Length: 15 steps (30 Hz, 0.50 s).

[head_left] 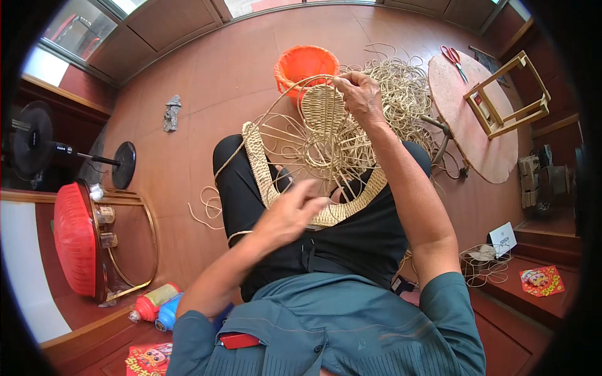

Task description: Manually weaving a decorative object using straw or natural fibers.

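A straw-coloured woven piece rests across my lap. Its curved band [256,150] runs in a U between my thighs, and an oval woven panel [322,103] rises at the far side. Long loose cords [285,133] cross the opening inside the band. At the panel's upper right edge, my right hand [359,97] has its fingers pinched on a cord that arcs away to the left. My left hand [285,216], slightly blurred, hovers above the near left part of the band, fingers apart and nothing seen in them.
Beyond the panel stands an orange bucket [305,62], beside a tangled heap of cord [401,94]. A round board [483,147] at the right carries red-handled scissors [454,61] and a small wooden frame [509,94]. Leftward are a fan [32,135] and a red-backed chair [74,241].
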Each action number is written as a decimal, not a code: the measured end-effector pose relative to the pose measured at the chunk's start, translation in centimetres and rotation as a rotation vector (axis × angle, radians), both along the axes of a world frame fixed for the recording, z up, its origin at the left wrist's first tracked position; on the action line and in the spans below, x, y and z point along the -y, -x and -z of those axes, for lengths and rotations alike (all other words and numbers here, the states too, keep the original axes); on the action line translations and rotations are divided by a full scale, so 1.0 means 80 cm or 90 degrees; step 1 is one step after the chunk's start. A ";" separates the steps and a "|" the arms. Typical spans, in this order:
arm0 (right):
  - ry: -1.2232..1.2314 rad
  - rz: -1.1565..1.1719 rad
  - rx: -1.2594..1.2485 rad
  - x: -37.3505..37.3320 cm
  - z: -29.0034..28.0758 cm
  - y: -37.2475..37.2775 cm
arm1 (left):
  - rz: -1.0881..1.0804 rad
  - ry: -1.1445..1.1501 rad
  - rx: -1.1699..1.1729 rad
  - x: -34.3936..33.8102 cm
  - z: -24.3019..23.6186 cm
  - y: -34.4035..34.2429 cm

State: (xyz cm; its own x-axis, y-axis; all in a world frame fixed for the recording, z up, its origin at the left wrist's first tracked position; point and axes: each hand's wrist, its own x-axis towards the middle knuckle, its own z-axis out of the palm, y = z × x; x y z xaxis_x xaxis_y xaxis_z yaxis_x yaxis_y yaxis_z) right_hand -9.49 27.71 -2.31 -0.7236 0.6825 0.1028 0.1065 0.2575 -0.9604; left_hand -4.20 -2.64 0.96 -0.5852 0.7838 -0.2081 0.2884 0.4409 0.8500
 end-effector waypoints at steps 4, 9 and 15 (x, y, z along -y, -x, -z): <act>-0.019 0.003 0.026 -0.003 0.000 0.003 | 0.010 -0.134 0.195 0.008 0.039 -0.005; -0.049 0.010 0.005 -0.013 0.004 -0.009 | -0.375 -0.046 0.080 0.213 0.043 0.123; -0.028 0.004 -0.008 0.002 -0.001 0.000 | -0.805 0.132 -0.255 0.650 0.002 0.265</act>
State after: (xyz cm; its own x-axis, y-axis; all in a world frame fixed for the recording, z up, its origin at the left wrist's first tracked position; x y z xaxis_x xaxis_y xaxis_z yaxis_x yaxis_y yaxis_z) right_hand -9.48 27.52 -2.22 -0.7174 0.6820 0.1422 0.0962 0.2992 -0.9493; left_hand -25.40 -54.67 0.79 -0.9273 -0.3609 0.0991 -0.1976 0.6971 0.6892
